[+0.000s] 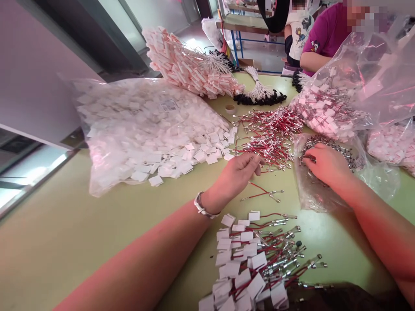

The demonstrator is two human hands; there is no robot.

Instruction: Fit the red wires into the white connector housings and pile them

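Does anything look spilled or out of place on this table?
Mildly: loose white pieces lie on the table beside the large plastic bag, as if spilled from it. Two red wires lie crossed near the left hand, apart from the red-wire heaps.

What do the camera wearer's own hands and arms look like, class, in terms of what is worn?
The left hand and right hand are gloveless, and no sleeves show. A narrow, pale band, possibly a watch, circles the left wrist; none shows on the right.
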